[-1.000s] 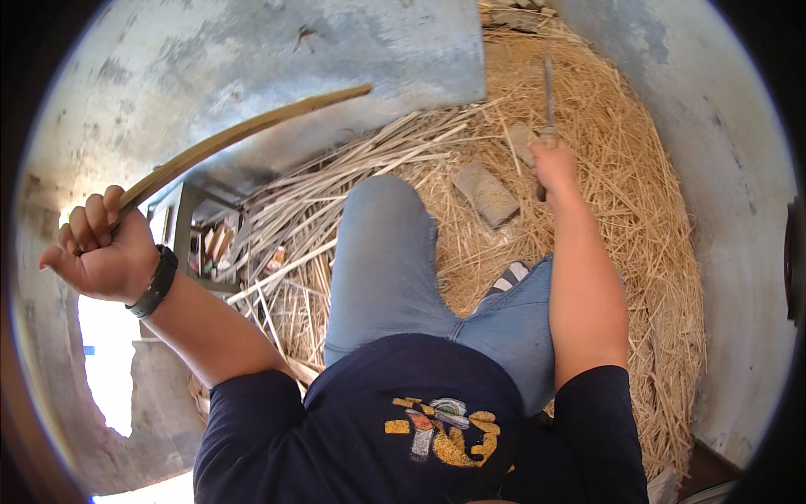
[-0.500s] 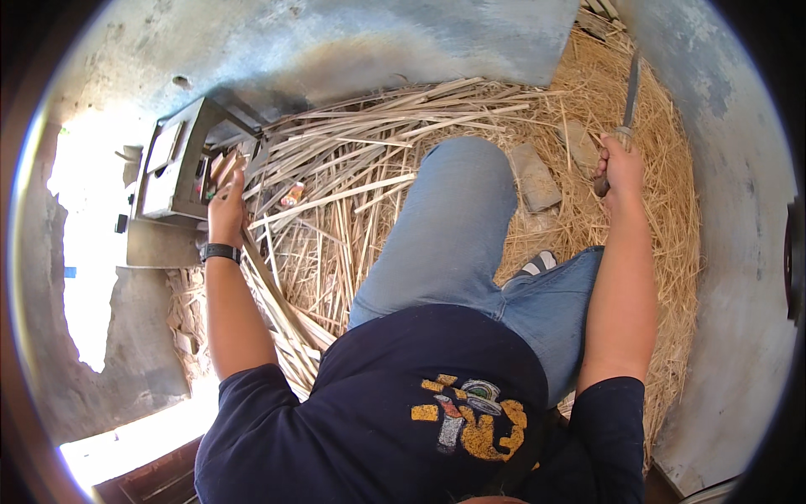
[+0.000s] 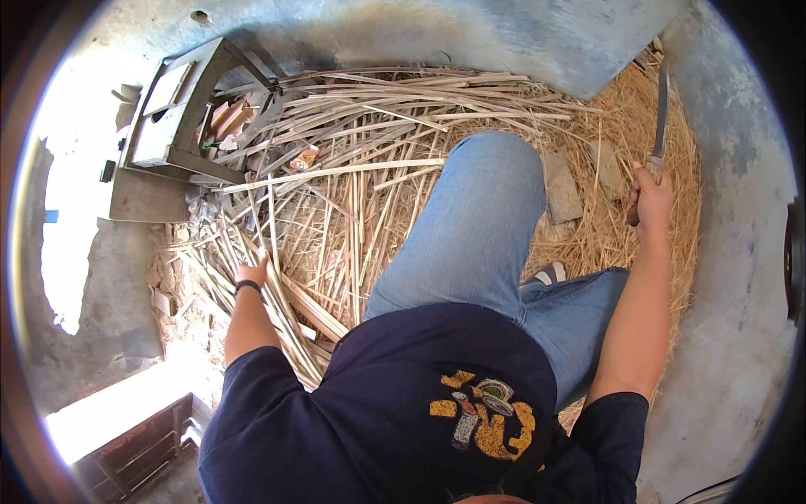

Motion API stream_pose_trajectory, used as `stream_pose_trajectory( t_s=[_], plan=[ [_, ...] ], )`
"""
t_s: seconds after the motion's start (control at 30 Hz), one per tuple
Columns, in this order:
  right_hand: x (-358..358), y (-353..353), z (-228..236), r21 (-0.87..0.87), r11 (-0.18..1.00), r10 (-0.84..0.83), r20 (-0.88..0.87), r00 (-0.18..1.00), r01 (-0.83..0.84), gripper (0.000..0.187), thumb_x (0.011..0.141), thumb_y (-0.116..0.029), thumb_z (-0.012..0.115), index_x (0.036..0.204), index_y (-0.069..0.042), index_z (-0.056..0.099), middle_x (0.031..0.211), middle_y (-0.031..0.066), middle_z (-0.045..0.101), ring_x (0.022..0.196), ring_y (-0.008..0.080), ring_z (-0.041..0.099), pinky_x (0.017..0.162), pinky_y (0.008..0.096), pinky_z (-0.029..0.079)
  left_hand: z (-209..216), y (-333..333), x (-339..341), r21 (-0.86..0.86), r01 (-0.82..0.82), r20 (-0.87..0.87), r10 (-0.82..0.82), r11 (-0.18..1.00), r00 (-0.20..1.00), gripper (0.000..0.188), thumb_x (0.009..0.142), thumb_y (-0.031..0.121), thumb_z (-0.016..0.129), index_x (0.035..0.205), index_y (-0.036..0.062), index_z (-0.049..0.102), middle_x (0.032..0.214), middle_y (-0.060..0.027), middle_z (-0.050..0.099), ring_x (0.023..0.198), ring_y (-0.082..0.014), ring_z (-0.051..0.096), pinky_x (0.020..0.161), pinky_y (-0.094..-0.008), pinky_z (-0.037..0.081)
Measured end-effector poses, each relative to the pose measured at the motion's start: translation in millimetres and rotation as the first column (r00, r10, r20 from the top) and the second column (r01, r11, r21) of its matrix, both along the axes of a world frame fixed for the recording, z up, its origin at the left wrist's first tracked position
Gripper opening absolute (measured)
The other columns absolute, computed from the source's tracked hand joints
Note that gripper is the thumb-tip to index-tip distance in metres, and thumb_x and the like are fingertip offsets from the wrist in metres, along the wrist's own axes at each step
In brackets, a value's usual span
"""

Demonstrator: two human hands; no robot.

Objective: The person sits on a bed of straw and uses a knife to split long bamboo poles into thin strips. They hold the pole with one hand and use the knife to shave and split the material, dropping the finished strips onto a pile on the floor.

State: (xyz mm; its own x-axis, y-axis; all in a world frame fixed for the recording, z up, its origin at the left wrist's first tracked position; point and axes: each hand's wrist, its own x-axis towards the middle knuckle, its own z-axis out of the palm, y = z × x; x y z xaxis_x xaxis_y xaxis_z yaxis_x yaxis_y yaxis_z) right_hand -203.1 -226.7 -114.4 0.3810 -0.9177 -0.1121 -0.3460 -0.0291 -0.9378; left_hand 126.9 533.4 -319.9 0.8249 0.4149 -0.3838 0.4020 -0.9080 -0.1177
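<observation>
My right hand (image 3: 653, 200), out to the right, is closed round the wooden handle of a long knife (image 3: 662, 113). Its dark, narrow blade points away from me, close to the right wall. On the left, my left hand (image 3: 253, 274) is down at a heap of pale split bamboo strips (image 3: 315, 311). Its thumb shows above the strips, but most of its fingers are hidden, so I cannot make out whether it grips one. More long strips (image 3: 403, 92) lie crosswise on the floor beyond my bent knee.
A small wooden cabinet (image 3: 159, 113) stands at the far left with reddish-brown pieces (image 3: 231, 120) inside. Flat grey blocks (image 3: 561, 189) lie right of my knee. Straw (image 3: 642, 126) covers the floor there. Worn walls (image 3: 739, 252) enclose the space, and a slatted wooden piece (image 3: 138, 445) stands lower left.
My left hand has come back from beside the cabinet to the nearer bamboo strips. The right hand still holds the knife. The whole view has shifted slightly with my head.
</observation>
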Motion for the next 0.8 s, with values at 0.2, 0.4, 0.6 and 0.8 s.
stream_pose_trajectory(
  t_s=[0.2, 0.4, 0.6, 0.8],
  plan=[
    [5.0, -0.6, 46.1, -0.057, 0.996, 0.069, -0.070, 0.995, -0.073, 0.022, 0.095, -0.026, 0.073, 0.097, -0.011, 0.057, 0.070, -0.0036, 0.050, 0.056, 0.0071, 0.047, 0.052, 0.0251, 0.039, -58.8, -20.9, -71.6, -0.359, -0.335, -0.498, 0.125, 0.871, 0.858, 0.076, 0.094, 0.066, 0.060, 0.143, 0.0082, 0.057, 0.122, -0.0092, 0.068, 0.094, -0.0201, 0.069, 0.073, -0.0420, 0.060],
    [-33.4, -29.0, 51.3, -0.119, 0.982, 0.089, -0.400, 0.912, -0.148, 0.024, 0.095, -0.028, 0.073, 0.101, -0.010, 0.059, 0.065, -0.0041, 0.049, 0.052, 0.0065, 0.045, 0.049, 0.0256, 0.038, -67.6, -78.6, -58.8, -0.490, -0.184, -0.440, -0.060, 0.852, 0.896, 0.065, 0.094, 0.057, 0.067, 0.133, 0.0055, 0.064, 0.103, -0.0108, 0.071, 0.090, -0.0194, 0.070, 0.066, -0.0385, 0.057],
    [-79.8, -34.0, -1.6, 0.099, 0.992, 0.120, -0.500, 0.858, -0.080, 0.022, 0.092, -0.025, 0.073, 0.094, -0.007, 0.060, 0.066, -0.0013, 0.052, 0.051, 0.0091, 0.047, 0.047, 0.0283, 0.038, -87.1, -154.8, -23.3, -0.586, 0.065, -0.324, -0.307, 0.808, 0.895, 0.060, 0.093, 0.055, 0.068, 0.124, 0.0029, 0.069, 0.093, -0.0112, 0.073, 0.085, -0.0200, 0.071, 0.071, -0.0379, 0.057],
    [-81.5, -51.3, -29.3, 0.187, 0.980, 0.163, -0.594, 0.788, -0.062, 0.024, 0.091, -0.024, 0.073, 0.094, -0.005, 0.060, 0.067, 0.0010, 0.055, 0.049, 0.0110, 0.049, 0.046, 0.0302, 0.038, -132.5, -216.6, -24.8, -0.582, 0.289, -0.248, -0.505, 0.760, 0.827, 0.068, 0.093, 0.057, 0.063, 0.134, 0.0023, 0.065, 0.134, -0.0254, 0.064, 0.127, -0.0391, 0.060, 0.110, -0.0441, 0.046]
  ],
)
